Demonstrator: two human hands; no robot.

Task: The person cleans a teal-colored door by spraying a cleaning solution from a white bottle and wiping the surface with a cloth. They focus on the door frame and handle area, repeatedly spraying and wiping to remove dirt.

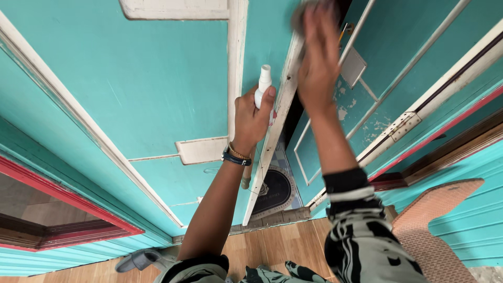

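Head: left hand (251, 119) grips white spray bottle (263, 86).

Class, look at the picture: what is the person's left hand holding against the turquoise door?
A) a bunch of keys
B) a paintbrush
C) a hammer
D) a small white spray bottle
D: the left hand grips a small white spray bottle, its nozzle pointing up beside the door edge.

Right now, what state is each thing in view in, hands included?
Left hand: closed around the white spray bottle, held upright, nozzle up.
Right hand: raised at the door edge, blurred; a cloth-like thing at its fingertips, unclear.
Left door leaf: teal, paint worn on the white trim.
Right door leaf: ajar, paint flaking.
Doormat: flat on the floor beyond the gap.
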